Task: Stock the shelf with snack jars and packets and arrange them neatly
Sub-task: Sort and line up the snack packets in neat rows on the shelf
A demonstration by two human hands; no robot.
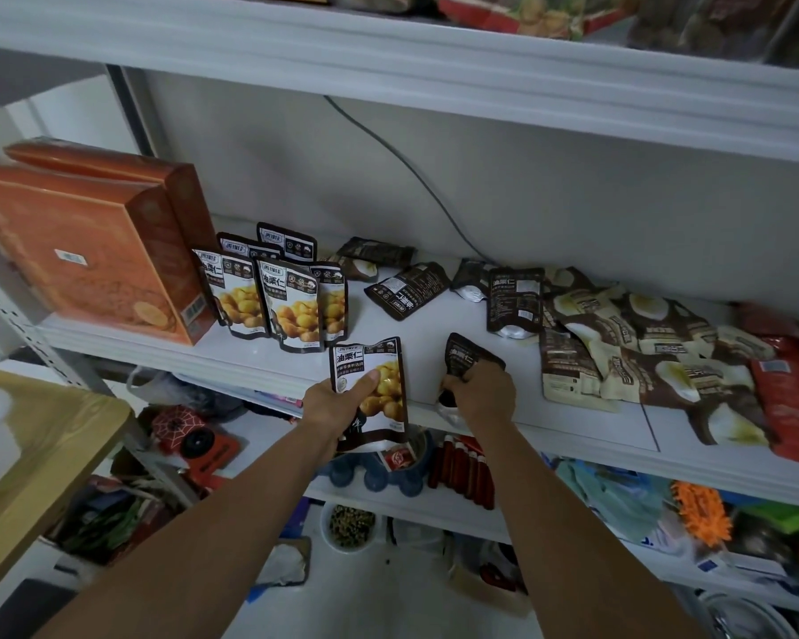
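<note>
On a white shelf [434, 325], a packet row [291, 306] is stood at left. An upright chestnut packet [374, 362] is grasped by the left grip [337, 403], just front-right of the row; a dark packet [467, 357] is clutched by the right grip [480, 394], farther off.

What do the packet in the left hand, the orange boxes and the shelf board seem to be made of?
Packet: probably glossy printed plastic film; its edges are wavy and it reflects light. Orange boxes: likely cardboard under clear wrap; straight edges, soft sheen. Shelf board: white, smooth, perhaps painted metal or laminate; unclear.
</note>
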